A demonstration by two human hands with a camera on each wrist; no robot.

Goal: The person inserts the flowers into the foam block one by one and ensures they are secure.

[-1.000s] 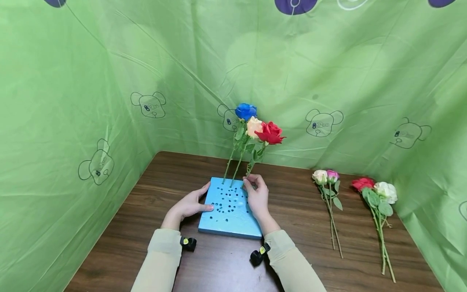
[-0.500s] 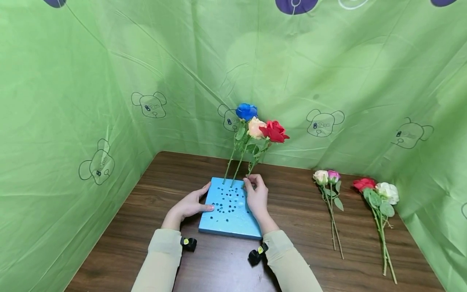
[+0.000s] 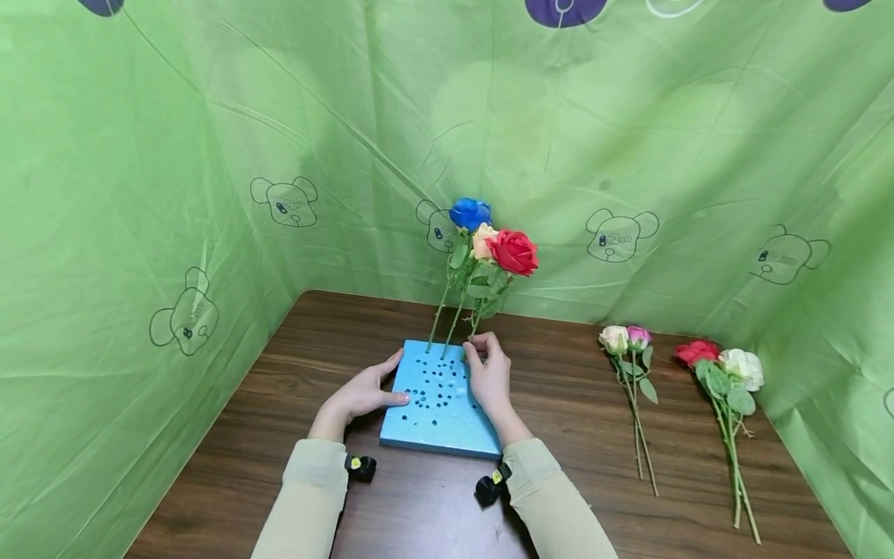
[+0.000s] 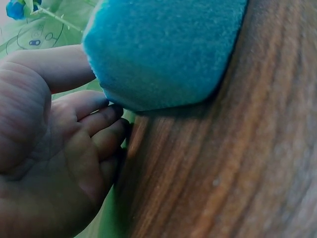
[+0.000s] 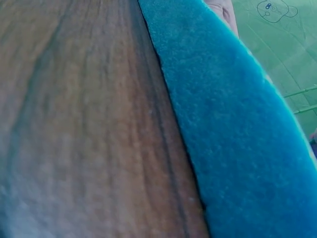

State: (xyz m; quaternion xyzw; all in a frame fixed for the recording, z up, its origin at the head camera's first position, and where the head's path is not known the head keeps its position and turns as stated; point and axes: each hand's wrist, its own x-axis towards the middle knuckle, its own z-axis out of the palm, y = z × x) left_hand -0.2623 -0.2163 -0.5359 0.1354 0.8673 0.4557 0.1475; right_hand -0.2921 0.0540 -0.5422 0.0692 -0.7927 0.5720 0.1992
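A light-blue foam block (image 3: 447,431) with several small holes lies on the table. At its left edge my left hand (image 3: 358,392) grips it, thumb on top and the other fingers along the side; in the left wrist view, that hand (image 4: 54,134) meets the foam block (image 4: 163,54) at a corner. Near the far right corner, my right hand (image 3: 492,376) pinches the stem of a red rose (image 3: 514,252), whose lower end is hidden by the fingers. A blue rose (image 3: 470,213) and a cream rose (image 3: 479,243) stand in the block, leaning right. Mostly foam side (image 5: 233,99) fills the right wrist view.
On the right of the wooden table (image 3: 559,419) lie a pale rose (image 3: 614,339) and a pink rose (image 3: 638,336). Farther right are a red rose (image 3: 694,352) and a white rose (image 3: 740,368). A green curtain (image 3: 391,116) encloses the back and sides.
The red rose's head swings slightly right, then back left, and now overlaps the cream rose more. My right hand shifts slightly left; the left hand keeps its place on the block.
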